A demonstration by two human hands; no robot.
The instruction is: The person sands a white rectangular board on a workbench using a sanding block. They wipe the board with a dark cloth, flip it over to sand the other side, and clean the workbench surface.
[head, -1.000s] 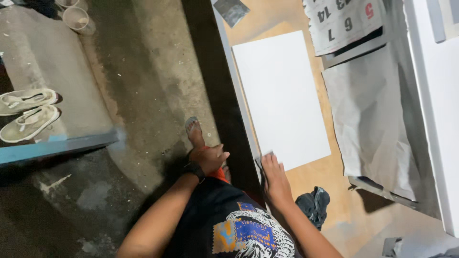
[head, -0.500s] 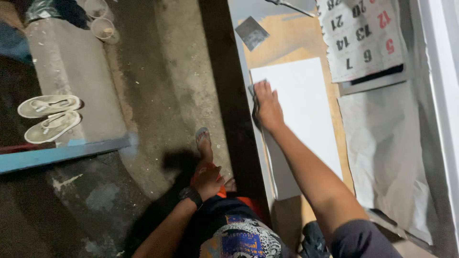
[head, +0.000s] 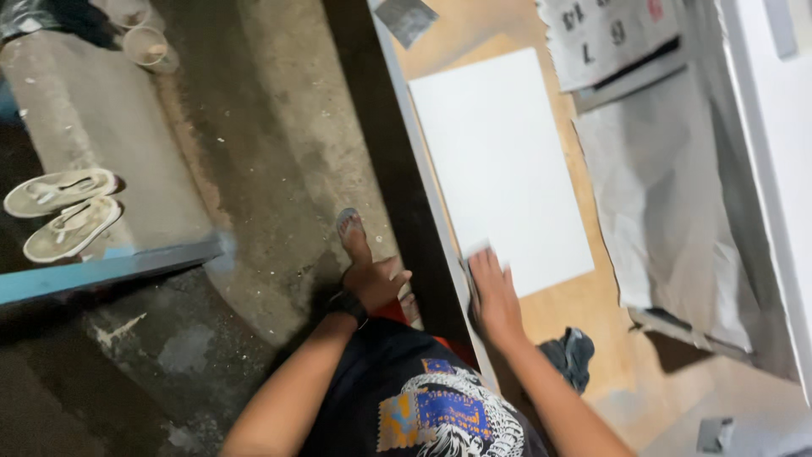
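Note:
A white rectangular panel [head: 507, 161] lies flat on a wooden tabletop [head: 592, 322]. My right hand [head: 495, 296] presses down on the panel's near left corner, by the table's left edge. A small pale pad [head: 478, 252] shows blurred under its fingertips. My left hand [head: 376, 283] hangs beside my hip over the concrete floor, fingers curled with nothing in them. It is apart from the table.
A calendar [head: 609, 34] and a grey sheet [head: 668, 186] lie right of the panel. A dark cloth [head: 571, 355] sits near my right forearm. On the floor are my sandalled foot [head: 351, 228], a pair of pale sandals [head: 59, 211], cups [head: 148, 42] and a blue beam [head: 110, 271].
My right hand slid from the panel's far left edge back along that edge to the near corner. My left hand stayed by my hip.

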